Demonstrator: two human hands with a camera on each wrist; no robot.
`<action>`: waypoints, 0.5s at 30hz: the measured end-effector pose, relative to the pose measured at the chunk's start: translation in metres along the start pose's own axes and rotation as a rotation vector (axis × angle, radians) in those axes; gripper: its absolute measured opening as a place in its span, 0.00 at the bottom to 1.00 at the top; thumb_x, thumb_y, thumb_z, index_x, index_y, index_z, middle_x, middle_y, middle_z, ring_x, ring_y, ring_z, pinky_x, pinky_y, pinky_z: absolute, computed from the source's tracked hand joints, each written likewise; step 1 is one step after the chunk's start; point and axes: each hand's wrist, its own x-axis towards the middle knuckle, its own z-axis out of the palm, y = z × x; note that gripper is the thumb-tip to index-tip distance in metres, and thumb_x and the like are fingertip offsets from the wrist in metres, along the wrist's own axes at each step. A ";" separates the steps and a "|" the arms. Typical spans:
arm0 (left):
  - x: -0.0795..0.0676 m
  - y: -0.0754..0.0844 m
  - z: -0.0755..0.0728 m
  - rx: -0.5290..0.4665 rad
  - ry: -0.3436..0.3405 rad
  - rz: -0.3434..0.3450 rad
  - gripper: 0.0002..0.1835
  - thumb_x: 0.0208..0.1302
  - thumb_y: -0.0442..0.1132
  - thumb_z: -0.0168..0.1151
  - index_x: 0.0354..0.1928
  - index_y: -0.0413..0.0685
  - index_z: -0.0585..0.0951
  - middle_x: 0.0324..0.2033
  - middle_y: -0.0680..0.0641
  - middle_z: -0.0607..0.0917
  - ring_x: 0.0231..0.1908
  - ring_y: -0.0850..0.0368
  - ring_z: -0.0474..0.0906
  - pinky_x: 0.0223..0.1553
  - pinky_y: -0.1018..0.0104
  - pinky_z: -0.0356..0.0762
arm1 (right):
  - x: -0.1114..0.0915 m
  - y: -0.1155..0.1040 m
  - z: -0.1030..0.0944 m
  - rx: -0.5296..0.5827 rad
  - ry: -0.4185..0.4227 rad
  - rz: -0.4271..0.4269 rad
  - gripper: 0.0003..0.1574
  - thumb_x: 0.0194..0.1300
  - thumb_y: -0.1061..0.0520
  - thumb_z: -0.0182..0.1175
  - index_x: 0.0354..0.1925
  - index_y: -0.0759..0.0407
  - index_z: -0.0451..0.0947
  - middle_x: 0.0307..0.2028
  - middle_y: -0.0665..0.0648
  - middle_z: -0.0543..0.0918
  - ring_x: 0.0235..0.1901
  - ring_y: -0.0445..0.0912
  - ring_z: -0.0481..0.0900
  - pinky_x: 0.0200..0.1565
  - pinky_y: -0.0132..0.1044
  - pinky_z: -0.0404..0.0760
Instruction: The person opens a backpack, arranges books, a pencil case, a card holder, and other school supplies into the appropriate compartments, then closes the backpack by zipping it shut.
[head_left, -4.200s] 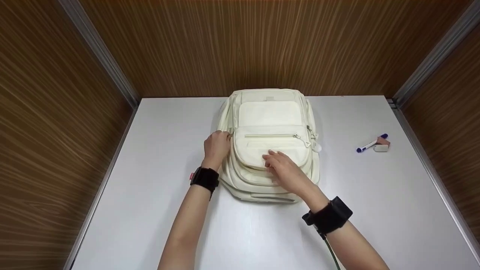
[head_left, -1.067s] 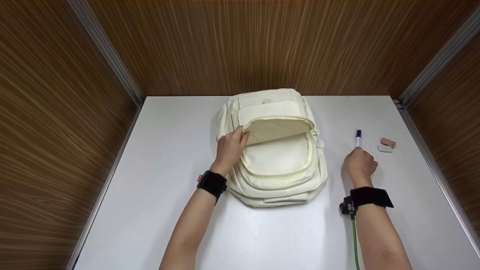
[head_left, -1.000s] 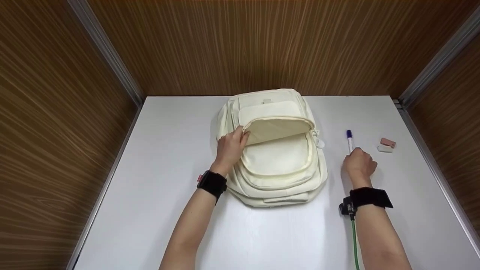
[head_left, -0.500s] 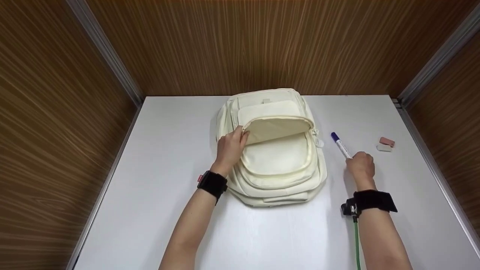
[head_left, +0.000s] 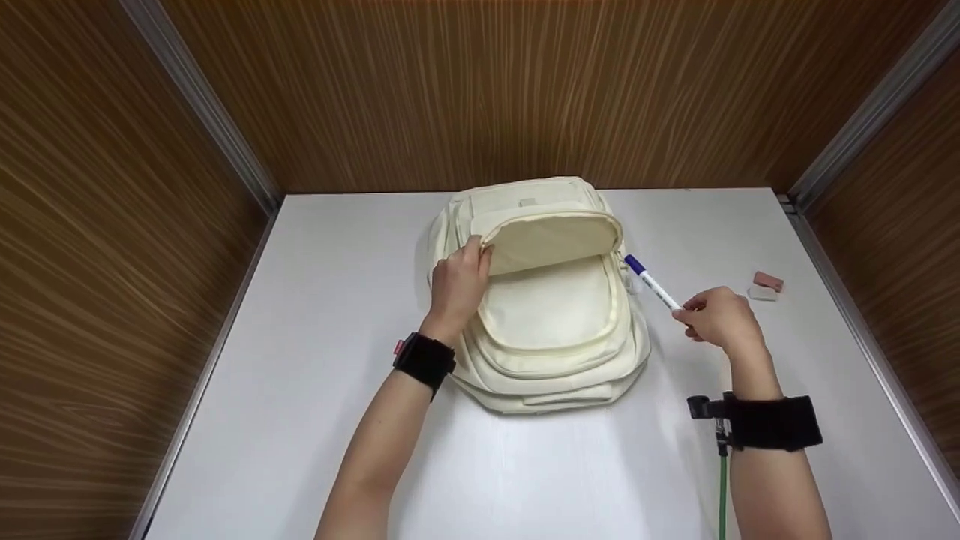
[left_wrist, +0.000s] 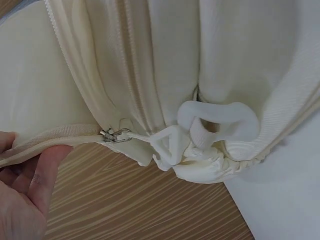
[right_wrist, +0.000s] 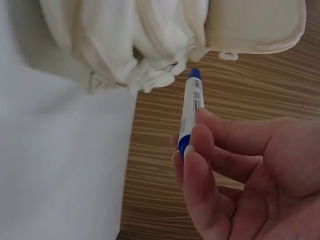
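Note:
A cream backpack (head_left: 551,307) lies on the white table, its front pocket unzipped. My left hand (head_left: 459,289) pinches the zipped edge of the pocket flap (head_left: 559,238) and holds it up at the left. In the left wrist view, thumb and fingers grip that zipper edge (left_wrist: 65,136), with a metal zipper slider (left_wrist: 112,135) farther along it. To the right of the backpack, my right hand (head_left: 718,319) pinches a white marker (head_left: 656,289) near its rear end. The marker's blue cap points up and left toward the pocket. The right wrist view shows the marker (right_wrist: 192,107) between thumb and fingers.
A pink block (head_left: 768,281) and a white eraser-like block (head_left: 762,294) lie together on the right of the table (head_left: 345,315). Wood-grain panels (head_left: 480,97) stand behind and at both sides. A green cable (head_left: 722,495) runs from the right wrist strap.
The right hand has taken the marker from beside the two blocks, raised it and swung its cap left toward the backpack. The left hand has opened the pocket flap and lifted it slightly higher.

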 end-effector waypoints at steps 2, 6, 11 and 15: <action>0.004 0.002 -0.001 0.002 0.015 0.004 0.10 0.71 0.41 0.59 0.39 0.39 0.77 0.20 0.41 0.82 0.20 0.42 0.81 0.20 0.51 0.74 | -0.005 -0.009 -0.003 -0.020 -0.014 -0.023 0.20 0.66 0.56 0.63 0.45 0.75 0.79 0.24 0.54 0.84 0.24 0.42 0.81 0.27 0.35 0.76; 0.012 0.006 -0.004 -0.003 0.033 0.014 0.09 0.71 0.39 0.59 0.39 0.38 0.77 0.22 0.40 0.83 0.22 0.42 0.82 0.21 0.51 0.75 | -0.007 -0.023 -0.002 -0.036 -0.025 -0.069 0.19 0.65 0.55 0.64 0.43 0.72 0.81 0.23 0.54 0.83 0.23 0.42 0.80 0.26 0.37 0.75; 0.018 0.009 -0.005 -0.019 0.037 0.018 0.09 0.71 0.39 0.58 0.40 0.38 0.78 0.24 0.40 0.84 0.23 0.42 0.83 0.22 0.51 0.76 | 0.001 -0.036 0.009 -0.007 -0.031 -0.094 0.19 0.66 0.54 0.64 0.42 0.72 0.82 0.24 0.54 0.84 0.23 0.41 0.80 0.27 0.35 0.76; 0.018 0.010 -0.004 -0.051 0.035 0.019 0.08 0.71 0.38 0.58 0.41 0.38 0.78 0.24 0.40 0.84 0.24 0.42 0.83 0.22 0.51 0.77 | 0.011 -0.046 0.021 0.016 -0.003 -0.118 0.18 0.66 0.54 0.64 0.41 0.72 0.83 0.24 0.56 0.85 0.23 0.43 0.82 0.27 0.34 0.77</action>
